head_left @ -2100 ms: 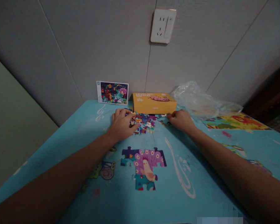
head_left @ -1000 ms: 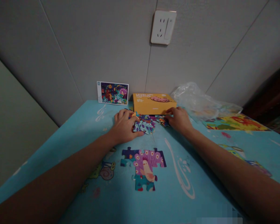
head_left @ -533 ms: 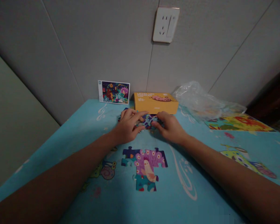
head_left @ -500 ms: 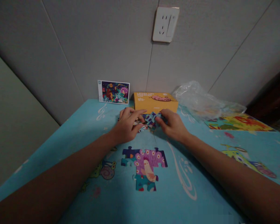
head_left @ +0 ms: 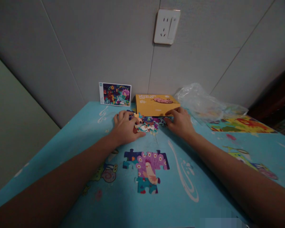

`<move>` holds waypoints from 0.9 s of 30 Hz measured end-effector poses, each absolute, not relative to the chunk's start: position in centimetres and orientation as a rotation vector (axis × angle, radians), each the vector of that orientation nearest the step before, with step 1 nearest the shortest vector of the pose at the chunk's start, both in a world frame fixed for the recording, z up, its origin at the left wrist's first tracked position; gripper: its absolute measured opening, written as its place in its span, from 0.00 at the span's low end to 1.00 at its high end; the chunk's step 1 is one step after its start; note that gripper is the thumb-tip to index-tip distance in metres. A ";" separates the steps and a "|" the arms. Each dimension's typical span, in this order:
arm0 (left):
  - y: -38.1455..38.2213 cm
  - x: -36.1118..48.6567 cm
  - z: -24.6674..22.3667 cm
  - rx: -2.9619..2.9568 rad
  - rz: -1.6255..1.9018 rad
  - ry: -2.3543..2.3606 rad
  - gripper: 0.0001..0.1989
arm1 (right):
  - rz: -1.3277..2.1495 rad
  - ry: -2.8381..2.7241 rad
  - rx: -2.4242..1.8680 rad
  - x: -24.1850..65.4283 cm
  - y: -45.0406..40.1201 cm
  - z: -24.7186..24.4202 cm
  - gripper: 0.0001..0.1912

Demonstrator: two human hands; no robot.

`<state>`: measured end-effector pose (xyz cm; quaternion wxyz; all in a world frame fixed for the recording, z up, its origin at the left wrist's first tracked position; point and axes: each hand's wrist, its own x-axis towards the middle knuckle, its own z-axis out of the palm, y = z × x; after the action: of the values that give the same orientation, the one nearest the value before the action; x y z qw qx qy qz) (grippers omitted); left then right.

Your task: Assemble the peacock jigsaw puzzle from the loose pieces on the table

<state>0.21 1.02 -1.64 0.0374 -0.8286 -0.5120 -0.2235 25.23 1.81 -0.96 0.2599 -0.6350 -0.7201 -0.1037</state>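
Loose puzzle pieces (head_left: 147, 127) lie in a heap in front of the yellow box (head_left: 156, 106). My left hand (head_left: 125, 127) rests over the left side of the heap, fingers apart, and partly covers some pieces. At the right end of the heap is my right hand (head_left: 179, 123), its thumb and index finger by a dark blue piece near the box's lower corner; whether it grips that piece is unclear. Nearer to me, a joined puzzle section (head_left: 148, 169) showing a pink and purple bird lies flat on the blue tablecloth (head_left: 156, 212).
A picture card (head_left: 115, 94) leans on the wall left of the box. To the right are a clear plastic bag (head_left: 199, 101) and a bright yellow and orange picture sheet (head_left: 244, 124). A socket (head_left: 167, 27) is on the wall above.
The blue and purple piece my right hand was holding up is down by the heap or out of sight. My right hand has moved slightly right, and my left hand's fingers have spread.
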 end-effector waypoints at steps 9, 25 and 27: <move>0.9 0.3 -1.2 -2.651 -0.818 -1.314 0.24 | 0.126 -2.394 -1.032 22.3 -0.2 -0.3 0.18; 2.1 -0.1 -2.4 -2.312 -0.758 -1.934 0.21 | -0.203 -1.799 -2.047 25.9 2.3 -0.2 0.17; 2.1 -0.1 -2.4 -2.340 -0.730 -1.909 0.22 | -0.224 -1.773 -2.061 25.9 2.3 -0.6 0.20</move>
<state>-0.13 2.11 -2.43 0.0175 -0.7532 -0.6142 -0.2348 25.90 2.33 -0.64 0.2053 -0.7395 -0.6360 -0.0805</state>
